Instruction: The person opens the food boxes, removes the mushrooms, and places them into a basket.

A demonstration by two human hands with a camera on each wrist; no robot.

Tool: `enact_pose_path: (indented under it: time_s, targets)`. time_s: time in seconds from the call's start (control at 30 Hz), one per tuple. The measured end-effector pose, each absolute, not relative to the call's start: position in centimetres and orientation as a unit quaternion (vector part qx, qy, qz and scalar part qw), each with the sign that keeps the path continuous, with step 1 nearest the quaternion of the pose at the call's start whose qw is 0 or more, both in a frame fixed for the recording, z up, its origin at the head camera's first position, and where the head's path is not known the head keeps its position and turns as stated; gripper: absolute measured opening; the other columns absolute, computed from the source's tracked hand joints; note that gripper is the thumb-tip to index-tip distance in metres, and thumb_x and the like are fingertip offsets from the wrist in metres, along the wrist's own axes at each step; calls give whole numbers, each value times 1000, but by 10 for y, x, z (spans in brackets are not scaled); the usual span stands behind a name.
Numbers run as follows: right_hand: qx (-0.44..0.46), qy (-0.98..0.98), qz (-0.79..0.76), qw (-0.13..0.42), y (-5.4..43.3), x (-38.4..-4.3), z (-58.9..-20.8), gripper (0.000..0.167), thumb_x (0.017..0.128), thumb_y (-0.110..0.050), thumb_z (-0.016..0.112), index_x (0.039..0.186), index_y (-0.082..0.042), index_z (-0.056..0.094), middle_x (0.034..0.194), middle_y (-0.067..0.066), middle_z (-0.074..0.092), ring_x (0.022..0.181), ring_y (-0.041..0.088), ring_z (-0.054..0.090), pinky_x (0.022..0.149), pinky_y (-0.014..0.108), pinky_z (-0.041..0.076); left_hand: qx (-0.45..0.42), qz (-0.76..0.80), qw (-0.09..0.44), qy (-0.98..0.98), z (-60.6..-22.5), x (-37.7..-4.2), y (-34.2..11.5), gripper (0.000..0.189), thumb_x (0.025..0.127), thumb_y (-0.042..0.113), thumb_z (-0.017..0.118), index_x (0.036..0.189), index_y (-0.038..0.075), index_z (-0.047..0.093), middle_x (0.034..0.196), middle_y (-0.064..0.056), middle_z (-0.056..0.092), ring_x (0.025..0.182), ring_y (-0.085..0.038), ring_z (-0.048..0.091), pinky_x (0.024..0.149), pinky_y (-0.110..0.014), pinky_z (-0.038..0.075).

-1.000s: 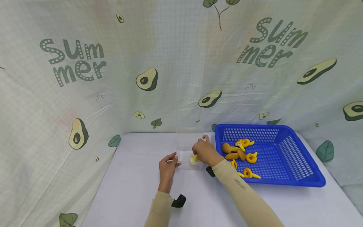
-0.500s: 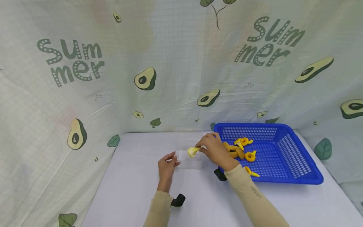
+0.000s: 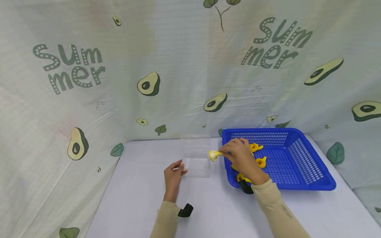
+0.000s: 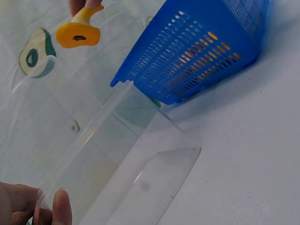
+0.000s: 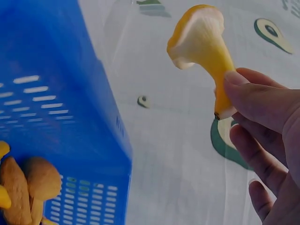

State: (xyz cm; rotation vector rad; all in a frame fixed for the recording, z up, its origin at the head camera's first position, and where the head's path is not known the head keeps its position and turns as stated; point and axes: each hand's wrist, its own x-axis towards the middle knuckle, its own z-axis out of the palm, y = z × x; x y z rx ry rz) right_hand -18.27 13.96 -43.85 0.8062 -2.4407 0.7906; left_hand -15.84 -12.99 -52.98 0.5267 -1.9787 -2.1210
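A yellow chanterelle mushroom (image 3: 214, 155) with a pale underside hangs in the air between the box and the basket. My right hand (image 3: 242, 157) pinches it by the stem, cap pointing left, as the right wrist view shows up close. On the table stands a clear plastic box (image 3: 197, 168), its transparent lid (image 3: 196, 145) raised at the back. My left hand (image 3: 173, 175) pinches the box's left edge between thumb and fingers; in the left wrist view the thumb (image 4: 62, 208) lies at that edge. No mushroom shows inside the box.
A blue perforated basket (image 3: 330, 183) sits right of the box, partly behind my right hand. It contains several yellow mushrooms (image 3: 262, 162) and brown ones (image 5: 43, 178), grouped toward its left side. A printed curtain (image 3: 178, 49) hangs behind the white table (image 3: 140, 185).
My right hand has lifted the chanterelle out from the box and carried it rightward to the basket's left edge. The left hand keeps its grip on the box.
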Motion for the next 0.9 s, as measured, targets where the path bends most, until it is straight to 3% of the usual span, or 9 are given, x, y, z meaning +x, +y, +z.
enact_pose_path:
  time_s: [0.53, 0.9]
  targets:
    - [235, -888, 301, 254, 184, -168, -444, 24, 79, 6, 87, 98, -9, 84, 95, 6, 80, 97, 32, 67, 93, 58, 42, 159, -734, 96, -654, -531, -155, -130, 33, 99, -10, 65, 130, -19, 63, 105, -18, 59, 72, -11, 65, 71, -23, 67]
    - [174, -904, 300, 250, 216, -164, -446, 20, 83, 6, 85, 99, -6, 83, 101, 16, 79, 100, 40, 66, 97, 68, 40, 170, -725, 100, -660, -532, -160, -132, 31, 98, -10, 65, 127, -18, 66, 101, -16, 60, 72, -12, 65, 70, -21, 67]
